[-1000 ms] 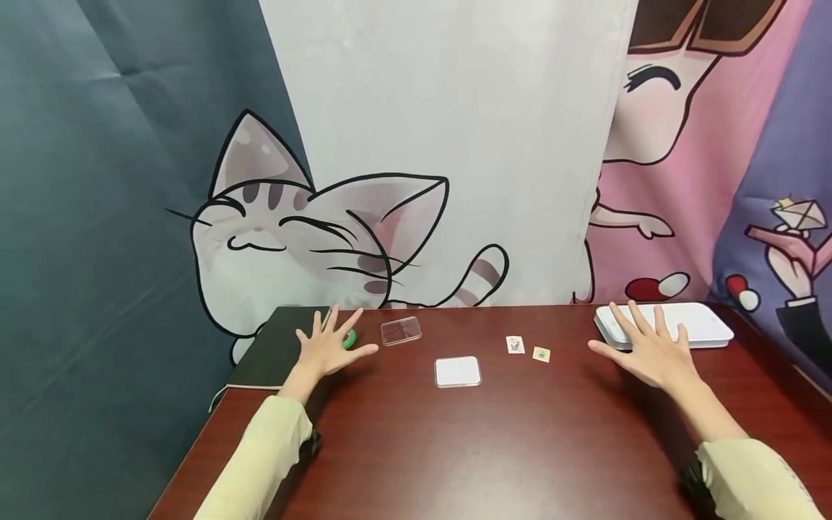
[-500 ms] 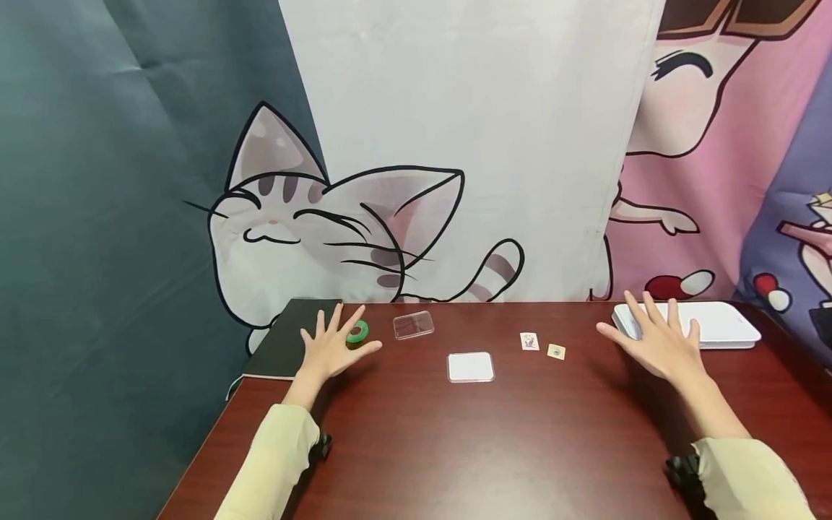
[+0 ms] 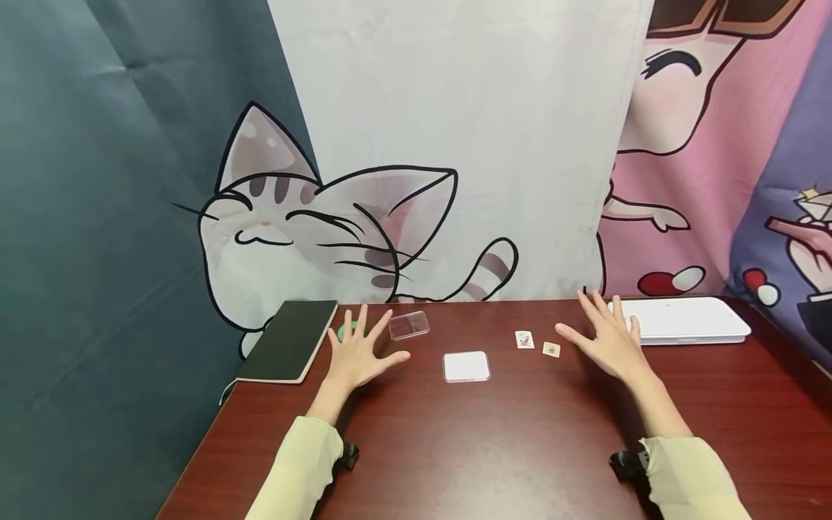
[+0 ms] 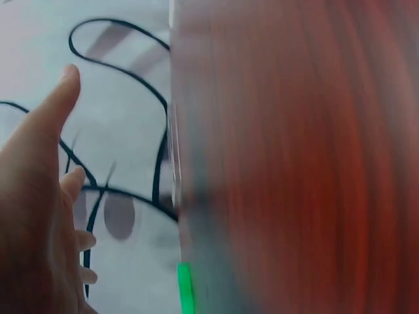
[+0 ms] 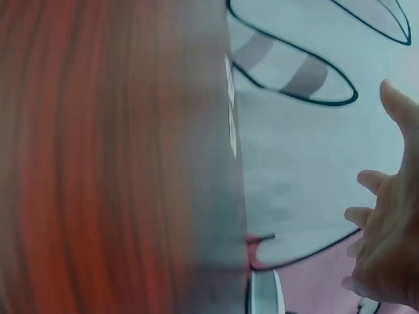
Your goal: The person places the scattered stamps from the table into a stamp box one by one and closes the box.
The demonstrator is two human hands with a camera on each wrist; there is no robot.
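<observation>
With fingers spread, my left hand point(image 3: 356, 359) hovers over the table and holds nothing. Behind its fingers, a green roll of tape point(image 3: 351, 331) is partly hidden in the head view. A clear flat plastic case point(image 3: 409, 325) lies just right of that hand. Nearer the middle is a white rectangular card or case with a clear edge point(image 3: 466, 367). My right hand point(image 3: 614, 345), also spread and holding nothing, is raised beside a white flat box point(image 3: 685, 321). Left of it lie a small white picture sticker point(image 3: 523, 339) and a small yellowish one point(image 3: 551, 349).
A black notebook point(image 3: 286, 342) lies at the table's back left corner. The dark red wooden table point(image 3: 481, 448) ends at a cloth backdrop point(image 3: 520, 144) printed with a cartoon cat and other figures.
Both hands have moved inward, the left one rightward and the right one leftward. The notebook shows more fully now. The head view has shifted slightly.
</observation>
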